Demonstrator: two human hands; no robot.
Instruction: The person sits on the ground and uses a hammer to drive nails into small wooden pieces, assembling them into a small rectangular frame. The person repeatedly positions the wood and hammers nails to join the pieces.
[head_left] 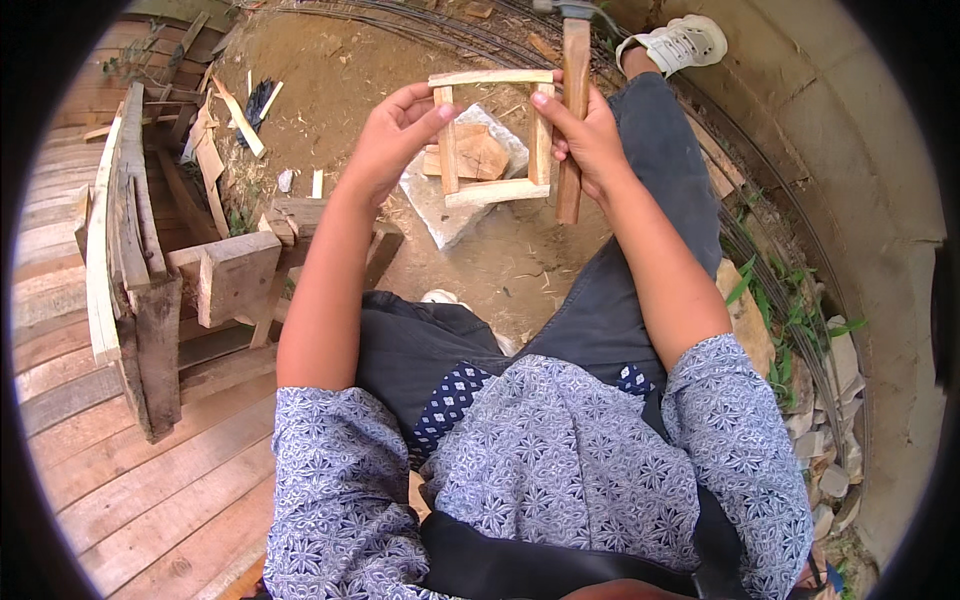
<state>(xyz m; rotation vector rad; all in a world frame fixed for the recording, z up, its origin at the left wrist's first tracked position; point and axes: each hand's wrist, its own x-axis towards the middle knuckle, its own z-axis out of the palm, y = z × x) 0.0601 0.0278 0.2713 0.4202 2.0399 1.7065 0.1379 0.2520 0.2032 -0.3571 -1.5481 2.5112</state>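
I hold a small square frame (490,135) of pale wooden slats up in front of me. My left hand (392,140) grips its left upright slat with the thumb against the wood. My right hand (590,135) pinches the frame's right slat while also holding a hammer (573,100) by its wooden handle, the metal head pointing away from me at the top of the view. Seen through the frame, a small wood block (480,155) rests on a flat grey stone slab (440,205) lying on the dirt.
Rough planks and offcuts (235,270) are piled at my left on a wooden deck (120,480). Loose wood scraps (240,115) lie on the dirt beyond. My right leg stretches forward to a white sandal (680,42). A concrete wall (870,200) and steel bars (790,330) run along the right.
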